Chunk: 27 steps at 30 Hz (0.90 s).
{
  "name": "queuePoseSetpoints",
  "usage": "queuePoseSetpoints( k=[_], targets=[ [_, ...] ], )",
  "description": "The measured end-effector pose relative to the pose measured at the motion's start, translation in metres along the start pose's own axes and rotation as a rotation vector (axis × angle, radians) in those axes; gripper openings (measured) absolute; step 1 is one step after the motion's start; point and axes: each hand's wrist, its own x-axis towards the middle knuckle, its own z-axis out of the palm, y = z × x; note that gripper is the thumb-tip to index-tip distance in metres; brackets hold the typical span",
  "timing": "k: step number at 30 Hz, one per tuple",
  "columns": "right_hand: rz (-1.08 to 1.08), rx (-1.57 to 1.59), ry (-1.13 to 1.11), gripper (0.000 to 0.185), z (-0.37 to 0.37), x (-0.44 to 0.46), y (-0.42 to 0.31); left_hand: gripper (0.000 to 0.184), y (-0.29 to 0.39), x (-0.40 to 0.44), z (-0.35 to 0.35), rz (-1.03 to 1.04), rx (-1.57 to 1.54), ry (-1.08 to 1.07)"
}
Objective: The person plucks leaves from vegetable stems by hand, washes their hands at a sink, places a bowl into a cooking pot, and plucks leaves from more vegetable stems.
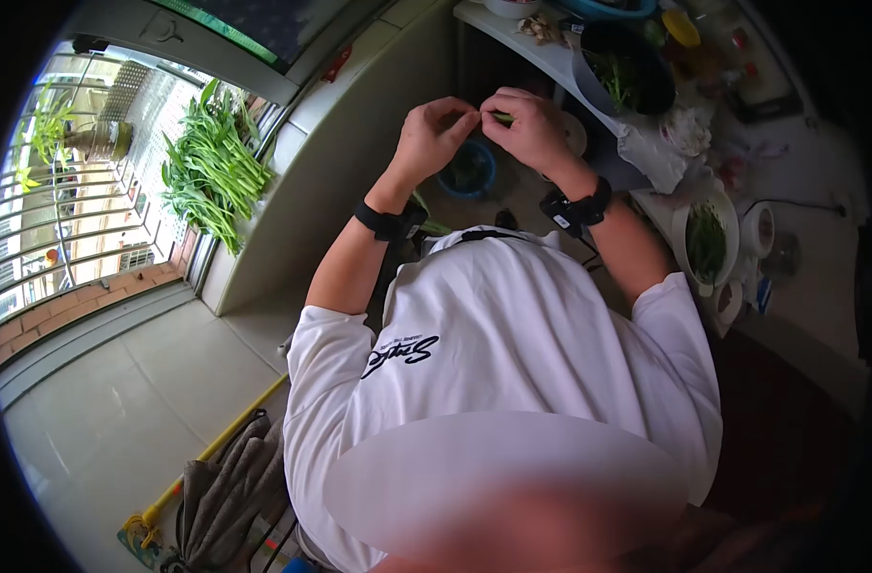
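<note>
Both hands meet at the upper middle of the head view, fingertips almost touching. My left hand [434, 138] has its thumb and fingers pinched together; what lies between them is too small to make out. In my right hand [526, 126], the curled fingers hold a short green stem [502, 117]. Beneath the hands, a blue-rimmed round basin [468, 170] on the floor holds dark greens. A large bunch of leafy green vegetables [214, 167] lies on the window ledge to the left.
On the counter at the right are a dark pan [636, 72] with greens, a crumpled white plastic bag [667, 148] and a white bowl of greens [707, 239]. Bottom left, a grey cloth [231, 492] lies beside a yellow pole [221, 439].
</note>
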Motion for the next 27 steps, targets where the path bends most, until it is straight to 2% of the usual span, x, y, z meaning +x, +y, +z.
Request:
queuePoseSetpoints(
  k=[1, 2, 3, 5, 6, 7, 8, 9, 11, 12, 14, 15, 16, 18, 23, 26, 27],
  targets=[
    [0.097, 0.138, 0.028, 0.005, 0.005, -0.003, 0.003, 0.017, -0.007, 0.002, 0.003, -0.004, 0.004, 0.005],
    [0.095, 0.145, 0.024, 0.005, 0.013, -0.006, 0.009, 0.017, -0.015, 0.004, 0.007, -0.034, -0.121, 0.018],
    [0.196, 0.340, 0.081, 0.005, 0.023, -0.009, 0.017, 0.017, -0.022, 0.005, 0.009, -0.063, -0.246, 0.032],
    [0.404, 0.751, 0.159, 0.010, 0.034, -0.011, 0.030, 0.016, -0.031, 0.005, 0.013, -0.101, -0.304, 0.047],
    [0.606, 0.880, 0.250, 0.012, 0.031, -0.006, 0.019, 0.014, -0.032, 0.004, 0.013, -0.134, -0.365, 0.056],
    [0.656, 0.894, 0.267, 0.014, 0.032, -0.005, 0.022, 0.014, -0.033, 0.003, 0.011, -0.137, -0.361, 0.061],
    [0.709, 0.906, 0.288, 0.016, 0.032, -0.005, 0.030, 0.015, -0.034, 0.003, 0.007, -0.172, -0.550, 0.070],
    [0.711, 0.909, 0.288, 0.016, 0.040, -0.009, 0.048, 0.015, -0.034, 0.002, 0.005, -0.205, -0.741, 0.078],
    [0.522, 0.564, 0.026, 0.025, 0.063, -0.026, 0.088, 0.017, -0.035, 0.001, -0.002, -0.233, -0.839, 0.057],
    [0.522, 0.566, 0.025, 0.025, 0.065, -0.032, 0.090, 0.018, -0.035, 0.000, -0.004, -0.258, -0.938, 0.038],
    [0.169, -0.009, 0.096, 0.033, 0.069, -0.041, 0.093, 0.021, -0.034, -0.002, -0.007, -0.246, -0.963, 0.034],
    [0.427, 0.321, 0.021, 0.031, 0.070, -0.041, 0.075, 0.021, -0.036, -0.002, -0.007, -0.214, -1.006, 0.026],
    [0.429, 0.323, 0.015, 0.031, 0.069, -0.039, 0.062, 0.021, -0.037, -0.005, -0.006, -0.191, -1.050, 0.016],
    [0.428, 0.746, -0.114, 0.026, 0.064, -0.033, 0.042, 0.021, -0.036, -0.004, -0.004, -0.159, -1.108, 0.003],
    [0.413, 0.740, -0.120, 0.020, 0.070, -0.029, 0.033, 0.021, -0.037, -0.001, -0.002, -0.116, -1.216, 0.014],
    [0.414, 0.778, -0.123, 0.019, 0.068, -0.029, 0.030, 0.021, -0.037, -0.002, -0.004, -0.139, -1.230, 0.077],
    [0.473, 0.836, -0.077, 0.018, 0.070, -0.029, 0.032, 0.021, -0.039, 0.000, -0.005, -0.116, -1.256, 0.122]
  ],
)
